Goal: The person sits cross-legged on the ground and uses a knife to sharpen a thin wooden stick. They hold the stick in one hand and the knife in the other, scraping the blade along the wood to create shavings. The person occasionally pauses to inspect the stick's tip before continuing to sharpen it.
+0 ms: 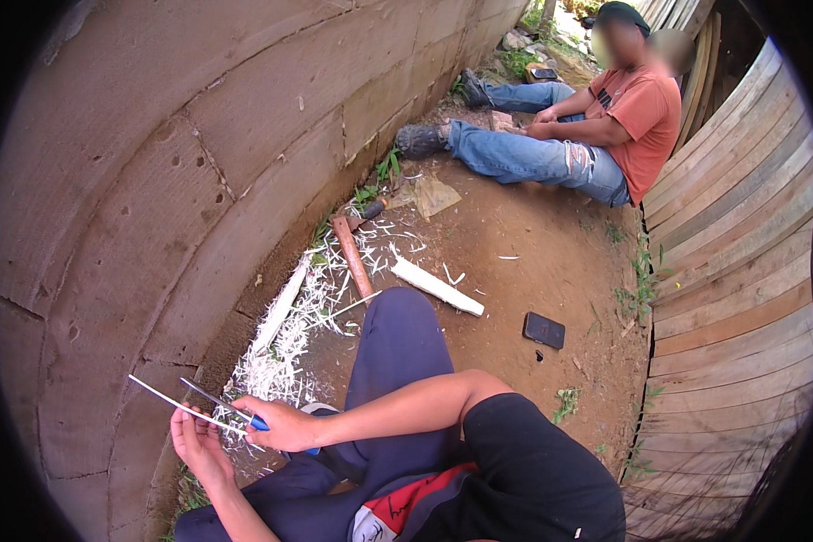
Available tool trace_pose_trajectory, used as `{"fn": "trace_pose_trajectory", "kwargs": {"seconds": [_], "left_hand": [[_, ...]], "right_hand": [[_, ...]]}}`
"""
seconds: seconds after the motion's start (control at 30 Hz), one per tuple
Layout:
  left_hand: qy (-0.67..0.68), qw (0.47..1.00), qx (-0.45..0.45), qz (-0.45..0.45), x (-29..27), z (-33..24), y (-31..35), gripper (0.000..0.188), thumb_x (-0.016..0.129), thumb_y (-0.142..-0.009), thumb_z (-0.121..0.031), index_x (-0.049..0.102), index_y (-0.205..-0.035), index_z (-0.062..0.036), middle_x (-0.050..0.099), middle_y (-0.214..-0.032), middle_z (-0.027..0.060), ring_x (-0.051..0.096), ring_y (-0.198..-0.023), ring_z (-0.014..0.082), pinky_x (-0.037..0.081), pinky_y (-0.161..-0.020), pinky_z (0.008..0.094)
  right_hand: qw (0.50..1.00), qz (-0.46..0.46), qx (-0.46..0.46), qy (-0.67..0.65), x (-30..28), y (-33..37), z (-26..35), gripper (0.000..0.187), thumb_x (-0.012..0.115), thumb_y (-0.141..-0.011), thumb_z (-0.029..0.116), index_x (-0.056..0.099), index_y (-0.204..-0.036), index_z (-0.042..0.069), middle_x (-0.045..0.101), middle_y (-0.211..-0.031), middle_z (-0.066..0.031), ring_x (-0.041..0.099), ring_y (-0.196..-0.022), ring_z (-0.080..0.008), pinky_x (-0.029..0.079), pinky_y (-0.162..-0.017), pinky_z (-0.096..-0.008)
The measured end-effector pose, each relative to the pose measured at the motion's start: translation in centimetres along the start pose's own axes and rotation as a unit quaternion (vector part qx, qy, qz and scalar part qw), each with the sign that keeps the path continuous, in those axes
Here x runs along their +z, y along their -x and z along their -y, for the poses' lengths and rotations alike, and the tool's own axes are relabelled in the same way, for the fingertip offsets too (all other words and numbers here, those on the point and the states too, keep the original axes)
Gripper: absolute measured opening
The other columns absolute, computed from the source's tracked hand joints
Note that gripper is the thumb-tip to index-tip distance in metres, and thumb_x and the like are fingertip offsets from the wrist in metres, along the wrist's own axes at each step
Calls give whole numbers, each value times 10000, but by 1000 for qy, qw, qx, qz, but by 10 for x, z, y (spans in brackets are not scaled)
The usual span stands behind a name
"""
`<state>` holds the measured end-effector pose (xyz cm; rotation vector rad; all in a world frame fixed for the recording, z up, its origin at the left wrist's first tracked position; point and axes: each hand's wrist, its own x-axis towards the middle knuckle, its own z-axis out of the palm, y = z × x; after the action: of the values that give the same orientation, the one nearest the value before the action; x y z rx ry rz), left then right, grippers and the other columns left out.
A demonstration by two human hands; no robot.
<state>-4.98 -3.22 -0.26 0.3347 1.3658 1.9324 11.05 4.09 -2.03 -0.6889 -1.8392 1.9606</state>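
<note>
At the lower left, my right hand (285, 426) is closed around a blue-handled knife (259, 423). Its narrow blade points up and left, toward the wall. A thin pale stick (163, 395), long and slender, crosses just below the blade. My left hand (200, 447) has its fingertips against this stick from beneath, pinching it, palm turned up. The stick's other end runs to the fingers of my right hand. Whether blade and stick touch I cannot tell. Both hands are beside my bent legs, over a heap of white shavings (271, 370).
A stone wall (244, 117) rises on the left, a plank wall (732, 343) on the right. Around my knee lie a pale wood piece (438, 287), a reddish-brown wooden bar (352, 257), a dark-handled tool (368, 214) and a phone (544, 331). Another person (637, 117) sits farther off.
</note>
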Motion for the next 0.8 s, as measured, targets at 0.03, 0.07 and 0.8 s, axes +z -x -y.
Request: {"fn": "trace_pose_trajectory", "kwargs": {"seconds": [0.03,0.07,0.8], "left_hand": [[2,1000,2,6,-1,1,-1,191,538,-928,-140,533,-1099,-54,605,-909,13,568,-765,65,466,-654,195],[3,1000,4,11,-2,1,0,186,536,-929,-135,534,-1096,-55,606,-903,11,568,-758,63,466,-650,193],[234,961,-91,120,-5,12,1,231,529,-933,-164,521,-1154,-94,565,-944,-8,522,-815,101,454,-684,262]], "right_hand": [[1000,2,4,-2,-1,0,2,492,625,-813,105,412,-1253,45,583,-807,-70,586,-750,-176,465,-720,-325],[1000,3,8,-4,-1,1,3,491,626,-812,105,415,-1252,45,582,-809,-71,585,-751,-175,465,-723,-325],[974,120,49,-187,-3,-2,-2,564,637,-841,140,328,-1308,67,501,-776,-9,449,-451,-50,392,-354,-211]]}}
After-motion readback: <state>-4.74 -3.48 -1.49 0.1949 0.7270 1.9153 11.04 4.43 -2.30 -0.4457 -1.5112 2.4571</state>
